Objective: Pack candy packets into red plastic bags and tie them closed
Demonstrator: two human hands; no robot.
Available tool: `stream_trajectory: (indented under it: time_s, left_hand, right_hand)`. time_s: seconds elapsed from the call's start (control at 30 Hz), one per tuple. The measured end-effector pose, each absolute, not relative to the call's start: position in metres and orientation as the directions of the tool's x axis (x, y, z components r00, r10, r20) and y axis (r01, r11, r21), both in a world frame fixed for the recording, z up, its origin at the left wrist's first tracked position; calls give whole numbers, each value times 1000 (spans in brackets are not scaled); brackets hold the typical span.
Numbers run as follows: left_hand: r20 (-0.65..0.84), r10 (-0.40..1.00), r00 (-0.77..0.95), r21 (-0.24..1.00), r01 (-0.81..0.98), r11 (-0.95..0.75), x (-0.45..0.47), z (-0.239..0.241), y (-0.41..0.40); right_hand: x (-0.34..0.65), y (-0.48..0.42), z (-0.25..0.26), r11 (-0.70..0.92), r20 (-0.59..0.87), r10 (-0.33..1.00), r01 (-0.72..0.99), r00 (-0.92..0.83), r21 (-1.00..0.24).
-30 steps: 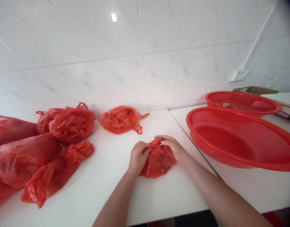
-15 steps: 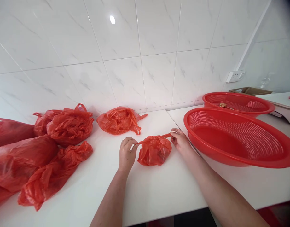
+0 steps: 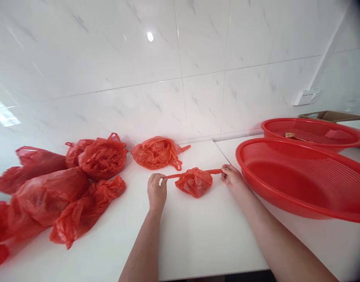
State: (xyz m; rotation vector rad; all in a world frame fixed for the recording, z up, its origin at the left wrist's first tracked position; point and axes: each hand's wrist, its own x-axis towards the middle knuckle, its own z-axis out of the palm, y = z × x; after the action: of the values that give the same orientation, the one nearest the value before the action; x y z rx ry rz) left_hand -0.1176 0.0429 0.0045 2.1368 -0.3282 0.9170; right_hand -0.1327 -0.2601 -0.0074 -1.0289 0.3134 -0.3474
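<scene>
A small red plastic bag [image 3: 195, 184] sits on the white table between my hands, its top drawn together in the middle. My left hand [image 3: 157, 191] pinches the end of one twisted handle, stretched out to the left. The other handle is pulled to the right, its tip pinched by the fingers of my right hand [image 3: 232, 177]. Both handles look taut, nearly in one line. What lies inside the bag cannot be made out through the film. Just behind it rests another red plastic bag [image 3: 156, 152], crumpled and with its handles loose.
Several filled red bags [image 3: 51, 192] are heaped on the left. Close to my right forearm stands a large red perforated basket [image 3: 274, 176], with a second red basket [image 3: 312, 122] behind it. A tiled wall [image 3: 203, 102] bounds the back, with a socket [image 3: 306, 97] at right.
My hands have moved further apart, drawing the bag's handles longer and tighter. The bag's body now looks smaller and more gathered. The view has turned a little to the left.
</scene>
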Motion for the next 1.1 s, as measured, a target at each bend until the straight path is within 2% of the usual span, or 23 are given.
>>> stream_trajectory:
  time_s: [0.1, 0.17, 0.23, 0.37, 0.47, 0.57, 0.67, 0.77, 0.83, 0.97, 1.1]
  left_hand:
    - [732, 82, 677, 551, -516, -656, -120, 1, 38]
    - [760, 85, 644, 529, -537, -657, -124, 1, 33]
    - [768, 44, 639, 501, -556, -664, -128, 1, 26]
    - [689, -144, 710, 454, -578, -678, -137, -1, 14]
    - [547, -321, 773, 470, -601, -646, -141, -3, 8]
    - [423, -377, 824, 516, -561, -647, -141, -1, 7]
    - [401, -271, 875, 545, -466, -698, -141, 4, 16]
    - [413, -81, 907, 588, -334, -737, -145, 9, 39]
    - [449, 41, 892, 584, -258, -769, -153, 12, 62]
    - [600, 175, 780, 412, -115, -904, -175, 19, 111]
    - [623, 338, 706, 261, 219, -940, -191, 30, 156]
  right_hand:
    - [-132, -257, -14, 414, -88, -421, 105, 903, -904]
    - [-131, -252, -18, 245, -17, -437, 101, 899, -964]
    - [-132, -243, -21, 61, 52, -343, 78, 938, -995]
    - [-144, -217, -16, -282, 96, -28, 84, 995, -956]
    - [-156, -198, -7, -352, 76, 181, 136, 981, -926]
    - [-160, -196, -4, -305, 37, 229, 108, 973, -946]
    - [-151, -212, -10, -231, 22, 159, 59, 987, -971]
    - [-136, -232, -22, -176, -40, 81, -25, 996, -984]
    - [-129, -240, -28, -144, -61, 82, -49, 995, -988]
    - [-126, -240, -32, -203, -82, 77, -65, 994, -977]
    - [-128, -233, -27, -296, -100, 57, -79, 993, -952]
